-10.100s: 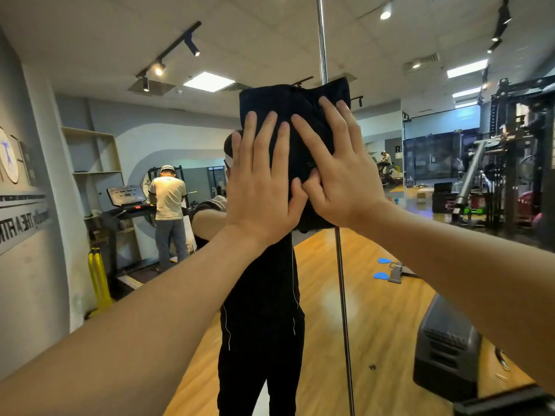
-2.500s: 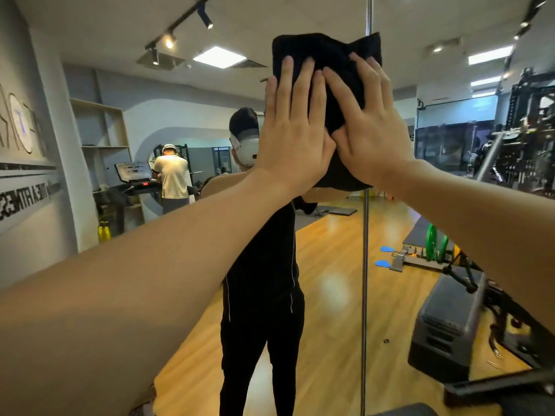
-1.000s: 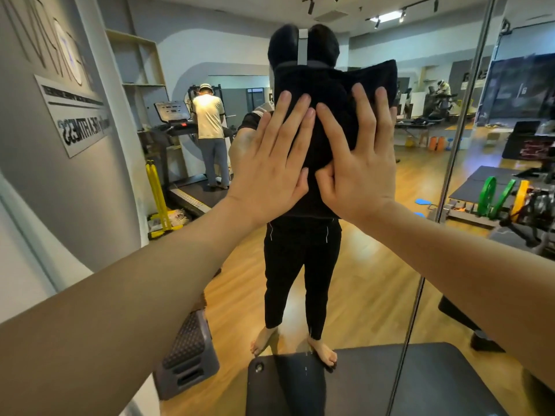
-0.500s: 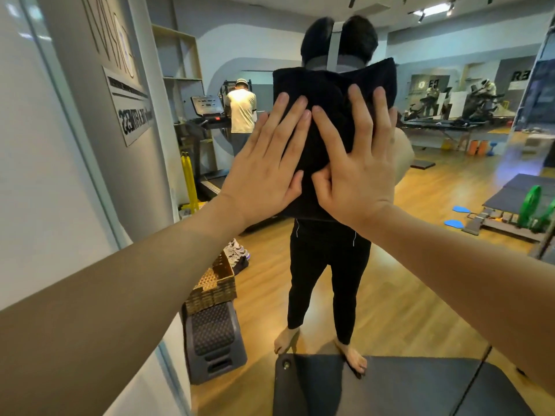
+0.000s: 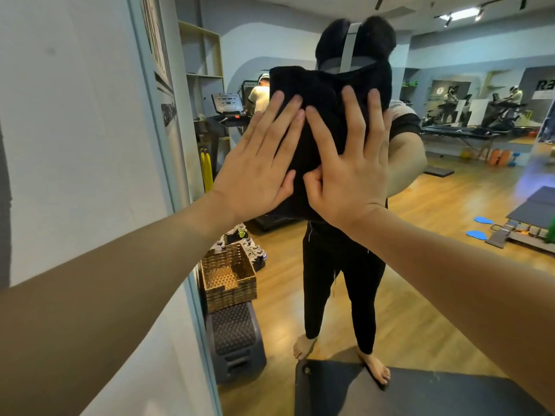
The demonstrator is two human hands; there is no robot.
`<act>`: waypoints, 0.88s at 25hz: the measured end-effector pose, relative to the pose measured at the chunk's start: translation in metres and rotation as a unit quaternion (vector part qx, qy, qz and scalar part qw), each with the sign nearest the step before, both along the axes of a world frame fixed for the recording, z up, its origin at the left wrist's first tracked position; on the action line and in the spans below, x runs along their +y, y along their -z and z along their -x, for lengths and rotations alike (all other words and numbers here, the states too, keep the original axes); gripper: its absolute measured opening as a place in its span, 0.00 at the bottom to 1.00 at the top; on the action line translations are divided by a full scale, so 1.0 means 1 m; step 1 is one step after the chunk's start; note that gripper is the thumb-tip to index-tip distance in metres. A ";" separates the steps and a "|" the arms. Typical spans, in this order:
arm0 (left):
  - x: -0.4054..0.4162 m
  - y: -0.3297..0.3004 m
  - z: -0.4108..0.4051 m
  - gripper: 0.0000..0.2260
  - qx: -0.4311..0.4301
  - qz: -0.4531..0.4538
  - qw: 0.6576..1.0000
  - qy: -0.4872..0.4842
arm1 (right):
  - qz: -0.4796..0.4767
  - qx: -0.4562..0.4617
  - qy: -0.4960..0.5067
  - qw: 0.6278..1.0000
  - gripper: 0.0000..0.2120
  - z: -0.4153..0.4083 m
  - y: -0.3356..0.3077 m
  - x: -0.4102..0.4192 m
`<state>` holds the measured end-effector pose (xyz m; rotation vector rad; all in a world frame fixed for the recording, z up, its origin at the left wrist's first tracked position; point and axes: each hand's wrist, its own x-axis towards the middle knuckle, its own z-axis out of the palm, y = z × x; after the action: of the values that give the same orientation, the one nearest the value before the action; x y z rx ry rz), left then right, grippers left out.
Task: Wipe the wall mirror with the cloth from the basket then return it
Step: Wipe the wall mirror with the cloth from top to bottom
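— Where is the cloth?

— The black cloth (image 5: 322, 115) is flat against the wall mirror (image 5: 450, 190), high up and close to the glass's left edge. The left hand (image 5: 258, 169) and the right hand (image 5: 350, 175) lie on it side by side, fingers straight and spread, palms pressing it to the glass. Neither hand curls round it; the two thumbs nearly meet at the middle of the cloth.

— And the surface around it?

— The mirror's pale frame (image 5: 168, 163) runs slanting down the left, with a plain grey-white wall (image 5: 75, 130) beside it. The glass reflects a gym with a light wooden floor (image 5: 435, 205), and the person in black clothes, barefoot, standing just behind a dark mat (image 5: 390, 391).

— Count what you can.

— One cloth, two hands. One woven basket (image 5: 229, 277) in the reflection by the frame, sitting on one dark step block (image 5: 234, 340); whether it holds anything, I cannot tell. A few sneakers (image 5: 252, 250) lie just behind the basket, too jumbled to count. Two blue foot-shaped pads (image 5: 480, 226) lie on the floor at the right. One treadmill (image 5: 228, 112) stands at the back left with one person in a white shirt (image 5: 259, 97) on it. One open shelf unit (image 5: 201, 52) stands against the far wall.
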<state>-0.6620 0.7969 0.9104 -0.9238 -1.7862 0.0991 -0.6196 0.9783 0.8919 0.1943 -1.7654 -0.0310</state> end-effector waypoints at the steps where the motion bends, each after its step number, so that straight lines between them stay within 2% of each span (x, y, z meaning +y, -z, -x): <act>1: -0.010 0.000 0.004 0.32 -0.001 0.000 1.000 0.002 | 0.000 0.000 0.001 1.000 0.34 0.004 0.000 -0.011; 16: -0.155 0.006 0.049 0.31 -0.011 -0.003 1.000 -0.014 | -0.011 -0.017 -0.003 1.000 0.33 0.054 0.004 -0.155; 22: -0.155 0.022 0.051 0.31 -0.015 -0.061 0.998 -0.015 | -0.020 -0.007 0.002 1.000 0.32 0.059 0.009 -0.164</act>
<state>-0.7129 0.6423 0.8880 -0.8160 -1.8135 -0.0048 -0.6785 0.8142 0.8829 0.2200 -1.7810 -0.0684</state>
